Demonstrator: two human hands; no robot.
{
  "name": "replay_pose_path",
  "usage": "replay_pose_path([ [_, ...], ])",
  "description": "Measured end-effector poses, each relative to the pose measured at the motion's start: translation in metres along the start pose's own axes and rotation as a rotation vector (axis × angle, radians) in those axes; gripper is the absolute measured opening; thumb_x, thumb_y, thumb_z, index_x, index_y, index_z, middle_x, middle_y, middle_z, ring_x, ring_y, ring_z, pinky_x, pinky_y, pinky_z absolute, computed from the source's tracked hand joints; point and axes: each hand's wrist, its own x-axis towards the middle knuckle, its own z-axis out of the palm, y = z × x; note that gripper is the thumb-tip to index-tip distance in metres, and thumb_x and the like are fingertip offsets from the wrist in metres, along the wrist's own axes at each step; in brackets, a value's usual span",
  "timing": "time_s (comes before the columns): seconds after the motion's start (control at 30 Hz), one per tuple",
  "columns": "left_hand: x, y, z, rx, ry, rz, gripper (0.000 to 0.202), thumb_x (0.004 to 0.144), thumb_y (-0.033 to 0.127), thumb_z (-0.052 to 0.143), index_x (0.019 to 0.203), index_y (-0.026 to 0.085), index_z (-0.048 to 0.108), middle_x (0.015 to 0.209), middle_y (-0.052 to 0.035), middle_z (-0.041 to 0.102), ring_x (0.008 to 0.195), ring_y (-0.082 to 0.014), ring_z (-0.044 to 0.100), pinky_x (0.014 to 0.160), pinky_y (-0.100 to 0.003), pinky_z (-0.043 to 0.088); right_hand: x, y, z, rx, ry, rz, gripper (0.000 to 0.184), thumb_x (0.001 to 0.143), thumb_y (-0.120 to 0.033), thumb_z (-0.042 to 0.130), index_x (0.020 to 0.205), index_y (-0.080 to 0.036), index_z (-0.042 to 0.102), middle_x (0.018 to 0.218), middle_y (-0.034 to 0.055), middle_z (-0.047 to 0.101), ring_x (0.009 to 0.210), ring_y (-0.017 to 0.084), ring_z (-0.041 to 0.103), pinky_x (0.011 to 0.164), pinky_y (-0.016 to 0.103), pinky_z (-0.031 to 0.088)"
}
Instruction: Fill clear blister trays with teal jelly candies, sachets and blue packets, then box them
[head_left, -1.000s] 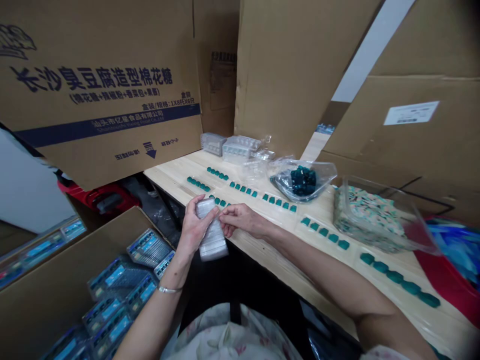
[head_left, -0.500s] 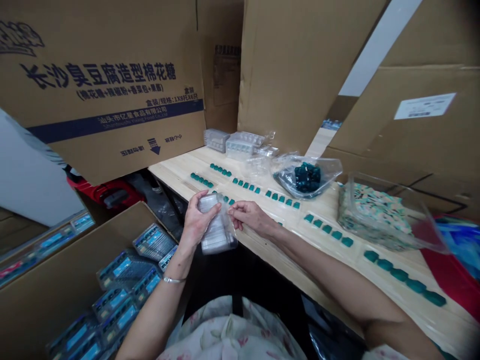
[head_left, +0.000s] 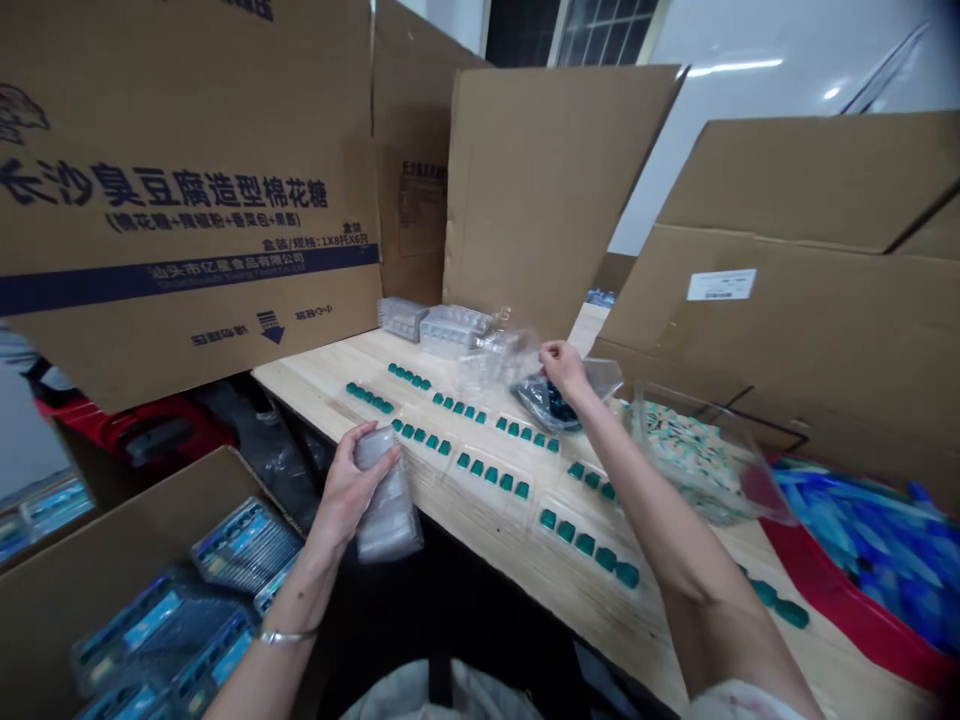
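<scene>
My left hand (head_left: 358,478) is closed around a stack of clear plastic trays (head_left: 390,515), held just off the table's near edge. My right hand (head_left: 564,368) reaches far across the table, fingers pinched together. At its fingertips is a blurred clear plastic bag (head_left: 517,350), beside more crumpled film. Just under this hand lies an open bag of dark teal pieces (head_left: 555,405), partly covered by the hand and forearm. Rows of teal pieces (head_left: 491,475) sit in clear trays on the wooden table (head_left: 480,530).
Stacked clear trays (head_left: 450,330) stand at the back by large cardboard boxes (head_left: 540,200). At right are a clear bin of small speckled packets (head_left: 690,440) and a red tub (head_left: 840,600) of blue packets. Lower left, an open carton (head_left: 150,520) holds blue-labelled packs.
My right hand has left the stack and moved away across the table to the bag of teal pieces, taking clear film along. My left hand keeps the stack. The view has shifted up and right.
</scene>
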Motion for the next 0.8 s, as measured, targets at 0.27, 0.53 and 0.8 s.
replay_pose_path([
  [0.27,0.0,-0.005,0.005,0.001,-0.003,0.098,0.056,0.069,0.043,0.07,0.116,0.018,0.052,0.113,-0.0071,0.057,0.097,-0.018,0.056,0.085,-0.028,0.045,-0.142,-0.005,0.093,0.193,-0.977,0.095,0.024,0.077,-0.038,0.064,0.078,-0.015,0.059,0.056,-0.0022,0.06,0.048,0.009,0.057,0.049,0.021,0.049],
  [0.53,-0.003,-0.002,0.003,-0.034,-0.017,0.079,0.056,0.069,0.042,0.069,0.117,0.019,0.052,0.106,-0.0057,0.057,0.089,-0.0164,0.057,0.076,-0.026,0.047,-0.158,-0.006,0.102,0.309,-1.018,0.213,0.03,0.076,-0.042,0.063,0.069,-0.013,0.059,0.054,-0.0001,0.061,0.046,0.008,0.056,0.049,0.021,0.047],
  [0.8,0.001,-0.006,0.002,0.005,0.004,0.094,0.059,0.066,0.041,0.072,0.117,0.017,0.053,0.11,-0.008,0.059,0.094,-0.0183,0.058,0.083,-0.03,0.046,-0.165,0.003,0.107,0.219,-0.834,0.162,0.01,0.072,-0.025,0.061,0.071,-0.015,0.059,0.055,-0.0032,0.057,0.044,0.008,0.052,0.04,0.018,0.04],
])
